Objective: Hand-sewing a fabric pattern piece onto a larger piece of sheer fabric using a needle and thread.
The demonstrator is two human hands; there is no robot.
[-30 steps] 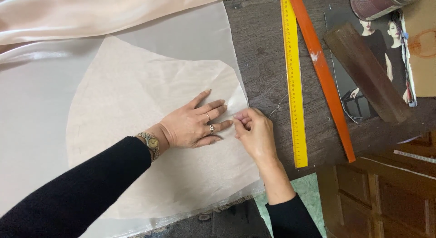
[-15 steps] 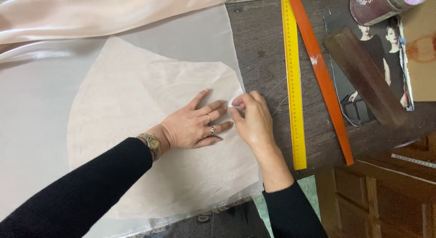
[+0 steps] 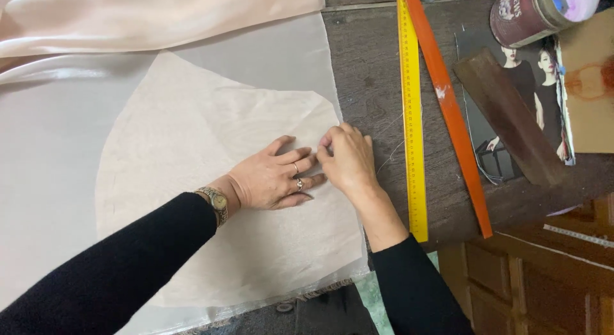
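Observation:
A cream paper pattern piece [image 3: 192, 156] with a curved left edge lies on a sheet of pale translucent fabric [image 3: 51, 149] spread over a dark wooden table. My left hand [image 3: 272, 178] lies flat on the pattern, fingers together, with rings and a wristwatch. My right hand [image 3: 345, 159] sits just beside it at the pattern's right edge, fingertips pinched together on that edge; whether something small is between them is hidden.
A long yellow ruler [image 3: 412, 111] and an orange straightedge [image 3: 448, 111] lie to the right. Further right are a dark wooden strip [image 3: 508, 117] on a magazine [image 3: 543, 85], a round tin [image 3: 531, 15] and brown card. Peach satin [image 3: 128, 18] is bunched at the top. Wooden drawers [image 3: 543, 277] stand below.
My right hand has slid a little up along the pattern's right edge, still pinching. My left hand stays flat on the pattern.

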